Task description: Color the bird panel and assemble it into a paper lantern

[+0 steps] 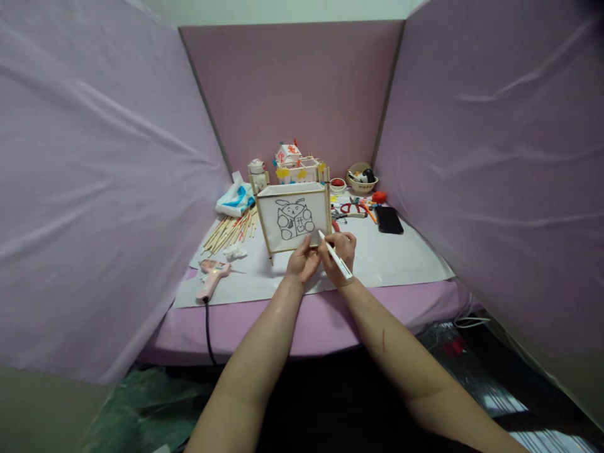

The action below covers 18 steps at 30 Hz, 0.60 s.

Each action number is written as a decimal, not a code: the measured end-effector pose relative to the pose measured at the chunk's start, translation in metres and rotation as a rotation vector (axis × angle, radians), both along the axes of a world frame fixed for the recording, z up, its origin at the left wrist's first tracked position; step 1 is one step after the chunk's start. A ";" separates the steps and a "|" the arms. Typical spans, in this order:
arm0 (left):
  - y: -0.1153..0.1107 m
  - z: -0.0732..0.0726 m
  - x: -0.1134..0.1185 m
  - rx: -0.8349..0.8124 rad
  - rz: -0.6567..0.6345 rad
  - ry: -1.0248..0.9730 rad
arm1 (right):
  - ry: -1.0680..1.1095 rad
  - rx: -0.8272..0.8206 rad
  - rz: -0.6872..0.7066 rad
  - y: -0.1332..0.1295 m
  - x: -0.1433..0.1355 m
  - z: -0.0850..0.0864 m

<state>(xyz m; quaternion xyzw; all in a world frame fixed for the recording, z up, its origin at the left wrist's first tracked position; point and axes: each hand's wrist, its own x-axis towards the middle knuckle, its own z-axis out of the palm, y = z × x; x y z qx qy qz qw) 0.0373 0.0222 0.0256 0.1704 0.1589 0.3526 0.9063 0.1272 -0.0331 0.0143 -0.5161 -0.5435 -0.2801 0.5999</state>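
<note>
A white paper lantern (318, 220) framed with thin wooden sticks stands tilted above the table. Its front panel carries a black line drawing (296, 219) of a long-eared animal. My left hand (304, 261) grips the lantern by its bottom edge, with the thumb on the front. In my right hand (340, 251) is a white marker pen (336, 255), its tip at the lower right part of the panel, right of the drawing. Whether the tip touches the paper cannot be made out.
Left lie a pink glue gun (214, 277) with a black cord, wooden sticks (230, 233) and a tissue pack (234, 198). Behind stands a decorated model (297, 165). Right are red-handled scissors (353, 209), a black phone (389, 220) and a bowl (362, 184).
</note>
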 end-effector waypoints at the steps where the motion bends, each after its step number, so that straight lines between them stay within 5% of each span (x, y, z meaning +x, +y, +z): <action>1: 0.000 0.000 0.000 -0.001 0.001 0.001 | -0.003 0.004 0.001 0.000 0.000 0.000; 18: -0.002 0.003 0.000 0.013 0.018 -0.021 | 0.016 0.007 -0.039 -0.001 0.001 0.000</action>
